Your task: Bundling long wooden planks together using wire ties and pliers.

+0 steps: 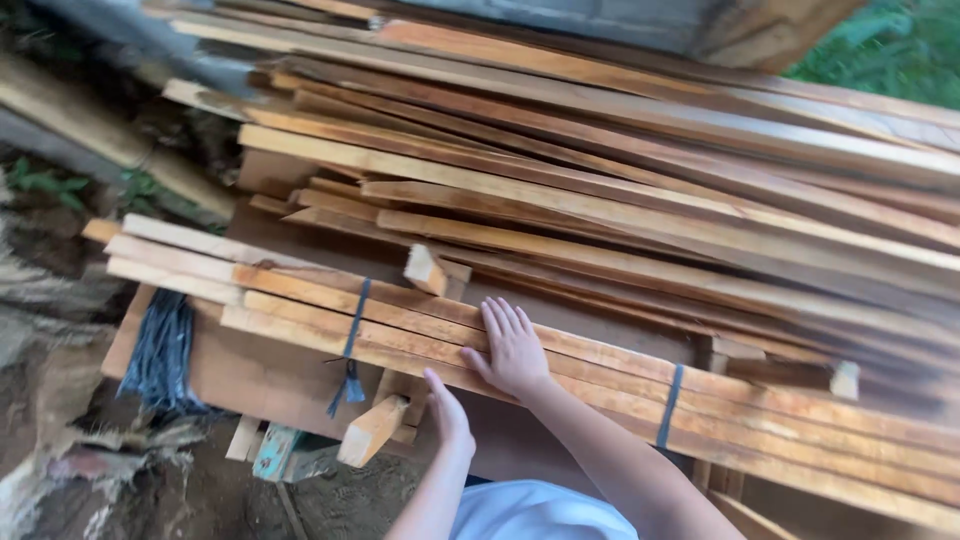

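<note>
At the bottom edge of the view, above a patch of white clothing (535, 512), the person's two bare forearms reach up toward a stack of lumber. The left hand (447, 412) sits lowest, at the front underside of a tied bundle of wooden slats (600, 375), its fingers curled under the near edge so that only the back of the hand shows; whether it grips anything there cannot be told. Just beside it a short loose wood block (372, 430) sticks out from below the bundle, pale at its cut end. The right hand (512, 348) lies flat on top of the bundle, fingers spread apart and straight, palm pressed on the slats and clamped on nothing. The bundle runs from upper left to lower right across the near part of the pile, bound by a dark strap (352, 335) to the left of the hands, with a frayed tail hanging down, and a second dark strap (668, 405) to the right. Left of the bundle a bunch of grey-blue strapping (160, 350) hangs over a flat board. Beyond the hands, a small offcut (424, 270) rests on the stack, and farther back long rough planks (640, 130) lie piled in layers. Green foliage (885, 45) shows at the far upper right.
</note>
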